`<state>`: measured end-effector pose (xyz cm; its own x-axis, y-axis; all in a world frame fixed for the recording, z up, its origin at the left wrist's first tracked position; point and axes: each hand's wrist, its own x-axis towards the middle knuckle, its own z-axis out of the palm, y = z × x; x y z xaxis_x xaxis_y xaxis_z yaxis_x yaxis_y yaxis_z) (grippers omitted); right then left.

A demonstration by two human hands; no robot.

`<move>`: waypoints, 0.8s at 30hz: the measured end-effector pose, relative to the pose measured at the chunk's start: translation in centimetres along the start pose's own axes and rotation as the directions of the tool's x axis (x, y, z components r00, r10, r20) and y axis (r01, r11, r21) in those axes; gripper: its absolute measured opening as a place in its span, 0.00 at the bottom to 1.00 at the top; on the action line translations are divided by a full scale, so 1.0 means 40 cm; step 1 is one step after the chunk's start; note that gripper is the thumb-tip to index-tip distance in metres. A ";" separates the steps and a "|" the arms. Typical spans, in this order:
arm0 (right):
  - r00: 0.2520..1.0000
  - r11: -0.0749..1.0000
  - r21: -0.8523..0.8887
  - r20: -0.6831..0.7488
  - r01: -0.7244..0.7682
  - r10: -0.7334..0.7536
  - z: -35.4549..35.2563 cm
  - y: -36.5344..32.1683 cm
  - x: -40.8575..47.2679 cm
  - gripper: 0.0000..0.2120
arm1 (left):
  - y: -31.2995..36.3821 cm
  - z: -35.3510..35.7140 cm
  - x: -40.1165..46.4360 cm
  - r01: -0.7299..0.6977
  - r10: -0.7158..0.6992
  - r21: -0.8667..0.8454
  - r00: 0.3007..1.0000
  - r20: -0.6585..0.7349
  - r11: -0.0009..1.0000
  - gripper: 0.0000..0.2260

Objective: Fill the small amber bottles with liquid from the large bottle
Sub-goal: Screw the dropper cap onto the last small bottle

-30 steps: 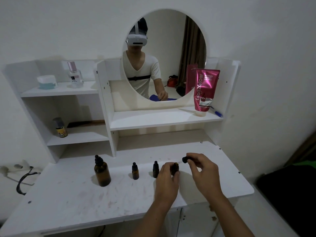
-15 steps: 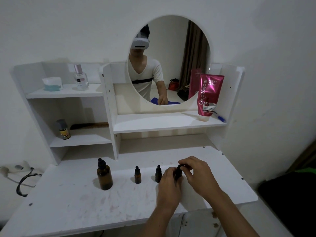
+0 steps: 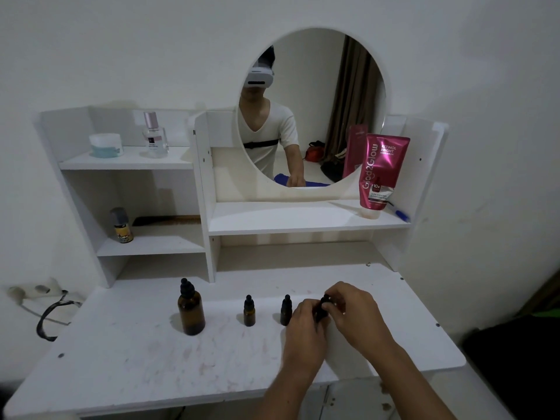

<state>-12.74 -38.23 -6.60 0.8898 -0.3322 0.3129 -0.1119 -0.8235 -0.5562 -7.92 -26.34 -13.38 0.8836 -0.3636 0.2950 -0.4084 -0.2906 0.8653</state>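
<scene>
Small bottle [image 3: 318, 313]: left hand [image 3: 306, 328] holds body, right hand [image 3: 353, 310] pinches cap
Big bottle [image 3: 191, 310]: capped, untouched
Progress: fill level unclear; two others [image 3: 249, 312] capped

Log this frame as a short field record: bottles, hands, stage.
large bottle: capped, upright, left on the desk
free small bottles: two, and, capped, upright
third small bottle: gripped by left hand
right hand: pinches its dropper cap
stage: cap at the bottle's neck; whether screwing on or off is unclear
</scene>
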 end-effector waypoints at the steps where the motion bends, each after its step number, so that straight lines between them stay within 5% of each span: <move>1: 0.999 0.999 -0.026 -0.009 -0.031 0.030 -0.004 -0.004 0.003 0.07 | 0.000 0.000 -0.001 -0.002 0.002 -0.008 1.000 0.001 1.000 0.07; 9: 0.998 0.995 0.076 0.006 0.057 -0.058 -0.002 -0.001 0.007 0.13 | -0.001 0.001 0.000 -0.023 0.024 0.012 1.000 -0.009 1.000 0.08; 14: 0.998 0.997 -0.055 -0.034 -0.049 0.047 0.005 -0.003 0.009 0.12 | -0.001 0.003 -0.004 -0.005 0.005 0.013 1.000 0.002 1.000 0.06; 20: 0.997 0.994 0.084 0.020 0.073 -0.075 0.030 0.013 0.003 0.12 | -0.001 0.003 0.006 0.013 -0.014 0.050 1.000 0.017 0.999 0.05; 24: 0.998 0.998 -0.021 -0.025 -0.057 0.057 0.043 0.001 0.008 0.09 | 0.006 -0.005 0.003 -0.005 0.004 0.064 1.000 0.014 0.998 0.06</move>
<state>-11.69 -37.59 -7.84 0.8706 -0.3899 0.3000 -0.1721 -0.8127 -0.5567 -7.87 -26.27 -13.03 0.8787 -0.3772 0.2925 -0.4263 -0.3448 0.8363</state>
